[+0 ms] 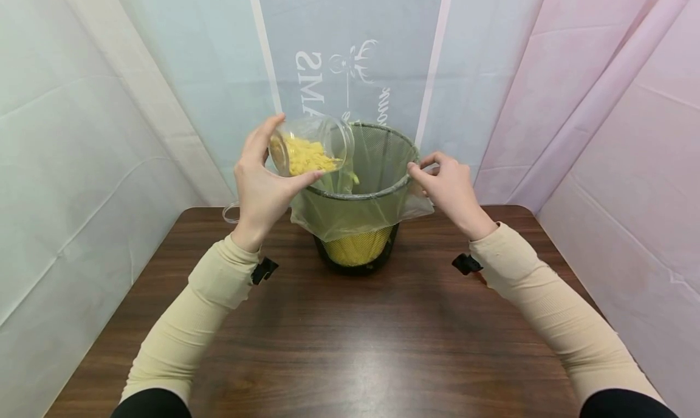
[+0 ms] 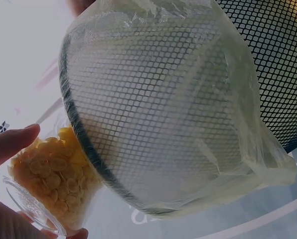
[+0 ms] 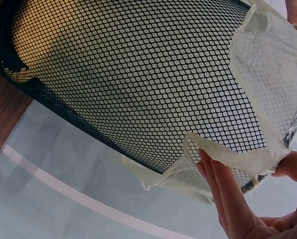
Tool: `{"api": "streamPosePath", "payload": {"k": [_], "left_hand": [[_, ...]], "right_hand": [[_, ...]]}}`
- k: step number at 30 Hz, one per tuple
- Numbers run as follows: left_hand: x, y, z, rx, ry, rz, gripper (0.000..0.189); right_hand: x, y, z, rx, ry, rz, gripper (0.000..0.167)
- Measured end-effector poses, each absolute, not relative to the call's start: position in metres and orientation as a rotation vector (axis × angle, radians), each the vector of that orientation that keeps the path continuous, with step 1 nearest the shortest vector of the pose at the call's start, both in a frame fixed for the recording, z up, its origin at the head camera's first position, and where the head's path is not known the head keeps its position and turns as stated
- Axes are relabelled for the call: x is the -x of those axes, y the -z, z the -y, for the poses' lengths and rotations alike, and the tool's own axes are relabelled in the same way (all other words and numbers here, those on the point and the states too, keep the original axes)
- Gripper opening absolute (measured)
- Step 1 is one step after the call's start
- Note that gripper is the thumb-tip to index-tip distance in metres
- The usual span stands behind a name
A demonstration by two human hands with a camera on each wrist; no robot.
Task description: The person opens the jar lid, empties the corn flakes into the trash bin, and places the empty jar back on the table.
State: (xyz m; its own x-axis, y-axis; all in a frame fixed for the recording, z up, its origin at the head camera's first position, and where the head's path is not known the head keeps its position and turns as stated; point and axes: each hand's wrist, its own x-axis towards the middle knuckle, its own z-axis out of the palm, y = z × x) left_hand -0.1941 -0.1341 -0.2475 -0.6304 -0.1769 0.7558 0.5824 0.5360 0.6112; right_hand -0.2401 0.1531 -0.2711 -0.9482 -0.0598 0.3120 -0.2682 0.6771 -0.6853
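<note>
My left hand point(image 1: 259, 184) grips a clear plastic jar point(image 1: 335, 128), fingers and thumb around its base end. The jar lies tipped on its side, mouth over the left rim of a black mesh wastebasket point(image 1: 355, 268). Yellow flake-like pieces point(image 2: 54, 179) are heaped inside the jar. A pale translucent bin liner point(image 1: 350, 219) lines the basket and folds over its rim. Some yellow bits show inside the basket near the jar's mouth. At the basket's right rim, my right hand point(image 1: 451, 190) pinches the liner between thumb and fingers, other fingers underneath its fold point(image 3: 228, 155).
The basket stands toward the back of a dark wooden table point(image 1: 350, 339). A clear ring-shaped piece point(image 1: 231, 212) shows at the back left, partly behind my left hand. Light curtains point(image 1: 208, 71) hang close behind and on both sides.
</note>
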Motion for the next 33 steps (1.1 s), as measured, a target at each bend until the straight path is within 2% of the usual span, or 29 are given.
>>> {"api": "streamPosePath", "payload": {"k": [11, 33], "left_hand": [[0.1937, 0.2491, 0.1346, 0.406, 1.169, 1.906, 0.085], [0.1938, 0.2442, 0.14, 0.38, 1.15, 1.942, 0.088]], "right_hand": [[0.2399, 0.2713, -0.1528, -0.272, -1.126, 2.637, 0.044], [0.2399, 0.27, -0.1533, -0.259, -1.122, 2.634, 0.041]]}}
